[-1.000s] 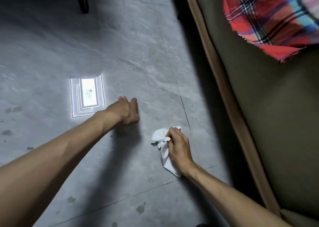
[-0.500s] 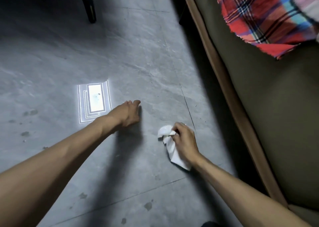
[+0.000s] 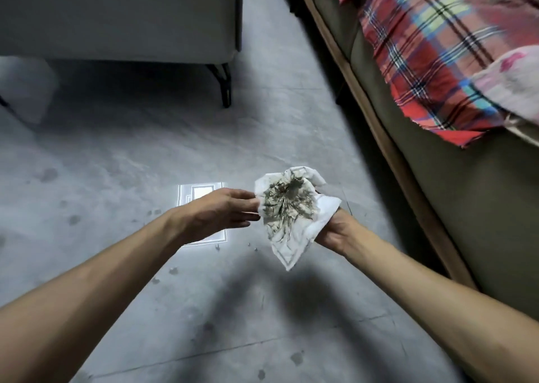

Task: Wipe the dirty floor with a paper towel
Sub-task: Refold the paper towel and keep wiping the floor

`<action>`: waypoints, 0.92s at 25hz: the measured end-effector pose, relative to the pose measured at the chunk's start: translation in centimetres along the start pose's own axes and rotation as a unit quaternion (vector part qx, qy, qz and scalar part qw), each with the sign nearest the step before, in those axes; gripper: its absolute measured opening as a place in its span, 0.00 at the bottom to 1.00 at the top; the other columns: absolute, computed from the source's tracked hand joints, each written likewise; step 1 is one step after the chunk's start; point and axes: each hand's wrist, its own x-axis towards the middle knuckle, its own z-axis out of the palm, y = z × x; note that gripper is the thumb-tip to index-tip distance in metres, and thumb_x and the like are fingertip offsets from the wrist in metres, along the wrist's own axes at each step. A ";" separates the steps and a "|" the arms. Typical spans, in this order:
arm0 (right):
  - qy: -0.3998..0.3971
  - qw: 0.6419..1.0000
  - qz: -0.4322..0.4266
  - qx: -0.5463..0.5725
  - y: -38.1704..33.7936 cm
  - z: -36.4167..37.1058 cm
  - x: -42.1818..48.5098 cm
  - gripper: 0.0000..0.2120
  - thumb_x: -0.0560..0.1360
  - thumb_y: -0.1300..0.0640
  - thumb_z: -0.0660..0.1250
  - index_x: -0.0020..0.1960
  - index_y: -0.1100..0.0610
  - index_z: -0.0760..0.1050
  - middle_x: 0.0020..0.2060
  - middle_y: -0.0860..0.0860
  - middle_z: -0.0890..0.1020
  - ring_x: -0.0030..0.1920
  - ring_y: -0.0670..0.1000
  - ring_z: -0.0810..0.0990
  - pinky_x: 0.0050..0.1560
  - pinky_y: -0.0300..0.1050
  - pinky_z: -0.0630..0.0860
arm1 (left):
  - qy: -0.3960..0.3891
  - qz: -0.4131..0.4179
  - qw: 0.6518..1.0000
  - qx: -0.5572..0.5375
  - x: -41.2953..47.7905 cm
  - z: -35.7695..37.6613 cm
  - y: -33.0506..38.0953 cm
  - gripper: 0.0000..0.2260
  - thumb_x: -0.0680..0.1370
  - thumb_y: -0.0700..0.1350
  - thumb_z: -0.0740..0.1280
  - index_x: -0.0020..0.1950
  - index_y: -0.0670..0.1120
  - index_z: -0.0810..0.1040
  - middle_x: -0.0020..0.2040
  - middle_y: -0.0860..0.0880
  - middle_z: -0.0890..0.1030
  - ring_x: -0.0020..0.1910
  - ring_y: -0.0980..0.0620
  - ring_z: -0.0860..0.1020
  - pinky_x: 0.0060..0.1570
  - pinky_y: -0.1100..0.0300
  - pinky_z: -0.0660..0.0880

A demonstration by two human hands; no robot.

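A white paper towel (image 3: 291,216) is held up in the air above the grey floor (image 3: 145,155), its centre smeared dark grey-green with dirt. My right hand (image 3: 335,231) grips it from underneath on the right. My left hand (image 3: 221,212) pinches its left edge with the fingertips. Small dark spots and crumbs dot the floor below and to the left of my hands.
A sofa with a wooden base rail (image 3: 379,137) runs along the right, with a red plaid cloth (image 3: 423,62) draped on it. A grey furniture piece (image 3: 116,18) on thin black legs (image 3: 224,88) stands at the back left. A bright light reflection (image 3: 201,191) lies on the floor.
The right hand has lifted the towel off the floor and turned its dirty side up. The left hand left the floor and took the towel's edge. The view tilted up.
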 end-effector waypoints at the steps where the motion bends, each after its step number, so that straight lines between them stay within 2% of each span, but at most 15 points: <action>1: -0.021 1.000 -0.001 0.000 -0.1 0.9 -0.1 0.14 0.72 0.67 0.57 0.52 0.66 0.79 0.48 0.62 0.83 0.47 0.58 0.84 0.49 0.54 0.81 | -0.013 0.007 0.999 -0.032 -0.8 -0.1 -0.1 0.11 0.72 0.46 0.72 0.53 0.47 0.83 0.55 0.47 0.83 0.57 0.48 0.81 0.62 0.54 0.71; 4: -0.062 0.998 0.004 0.000 0.1 2.6 0.1 0.15 0.71 0.67 0.58 0.46 0.63 0.84 0.47 0.62 0.84 0.47 0.57 0.84 0.46 0.53 0.82 | 0.018 0.042 0.995 -0.093 -2.4 -0.5 -0.2 0.11 0.71 0.44 0.70 0.52 0.42 0.81 0.49 0.46 0.84 0.46 0.49 0.83 0.59 0.55 0.75; 5: -0.062 0.998 0.011 -0.005 0.3 2.7 0.3 0.15 0.72 0.67 0.58 0.47 0.64 0.83 0.48 0.62 0.84 0.47 0.57 0.84 0.47 0.53 0.81 | 0.038 0.050 0.993 -0.100 -2.7 -0.6 -0.2 0.10 0.71 0.43 0.70 0.50 0.41 0.80 0.47 0.46 0.85 0.44 0.50 0.83 0.58 0.55 0.76; 8: -0.051 0.998 0.021 -0.019 0.5 1.7 0.6 0.15 0.77 0.68 0.55 0.61 0.65 0.74 0.56 0.63 0.80 0.53 0.58 0.81 0.54 0.53 0.80 | 0.085 0.063 0.988 -0.110 -3.2 -0.6 0.0 0.04 0.73 0.38 0.69 0.47 0.41 0.79 0.44 0.43 0.84 0.43 0.47 0.83 0.58 0.54 0.77; 10: -0.040 0.999 0.029 -0.012 0.1 0.6 0.7 0.15 0.81 0.62 0.56 0.65 0.62 0.72 0.60 0.61 0.78 0.58 0.57 0.79 0.58 0.52 0.76 | 0.101 0.078 0.986 -0.112 -3.3 -0.5 0.2 0.02 0.75 0.35 0.67 0.44 0.40 0.78 0.42 0.43 0.84 0.41 0.47 0.83 0.56 0.55 0.78; 12: -0.028 0.999 0.038 -0.010 -0.5 -0.5 0.7 0.20 0.81 0.52 0.57 0.68 0.62 0.71 0.65 0.60 0.75 0.65 0.58 0.74 0.66 0.54 0.69 | 0.110 0.091 0.985 -0.095 -3.4 -0.3 0.5 0.04 0.76 0.34 0.66 0.42 0.41 0.77 0.39 0.43 0.83 0.38 0.48 0.83 0.54 0.55 0.79; 13: -0.020 0.999 0.038 -0.018 -0.9 -1.0 0.7 0.23 0.80 0.50 0.58 0.69 0.62 0.70 0.65 0.60 0.75 0.66 0.59 0.73 0.67 0.54 0.69 | 0.113 0.097 0.985 -0.088 -3.3 -0.2 0.6 0.05 0.76 0.34 0.65 0.42 0.41 0.76 0.39 0.43 0.83 0.37 0.48 0.83 0.52 0.54 0.80; 16: 0.010 0.997 0.011 -0.073 -1.5 -1.3 1.0 0.23 0.76 0.49 0.62 0.66 0.60 0.74 0.59 0.57 0.81 0.60 0.56 0.79 0.60 0.52 0.75 | 0.120 0.112 0.983 -0.078 -3.2 0.2 0.9 0.06 0.77 0.34 0.65 0.41 0.42 0.74 0.38 0.42 0.82 0.35 0.47 0.83 0.48 0.54 0.82; 19: 0.009 0.995 -0.027 -0.098 -2.0 -1.2 1.4 0.19 0.74 0.51 0.65 0.63 0.57 0.77 0.55 0.54 0.83 0.55 0.52 0.81 0.61 0.49 0.74 | 0.129 0.127 0.982 -0.057 -3.0 0.4 0.8 0.07 0.78 0.35 0.64 0.41 0.43 0.73 0.41 0.40 0.82 0.39 0.43 0.83 0.52 0.51 0.80; 21: 0.004 0.993 -0.046 -0.107 -2.2 -1.1 1.9 0.19 0.74 0.53 0.66 0.62 0.59 0.78 0.56 0.56 0.82 0.56 0.53 0.81 0.62 0.49 0.74 | 0.131 0.131 0.981 -0.064 -3.0 0.3 0.7 0.08 0.78 0.34 0.63 0.40 0.43 0.73 0.41 0.40 0.83 0.39 0.43 0.84 0.52 0.51 0.80; 23: 0.029 0.988 -0.072 -0.132 -2.0 -1.0 2.4 0.15 0.72 0.55 0.69 0.55 0.62 0.81 0.52 0.58 0.83 0.51 0.54 0.83 0.58 0.49 0.77 | 0.137 0.133 0.980 -0.064 -3.0 0.0 0.6 0.09 0.78 0.34 0.63 0.40 0.44 0.72 0.40 0.41 0.82 0.38 0.44 0.84 0.51 0.52 0.81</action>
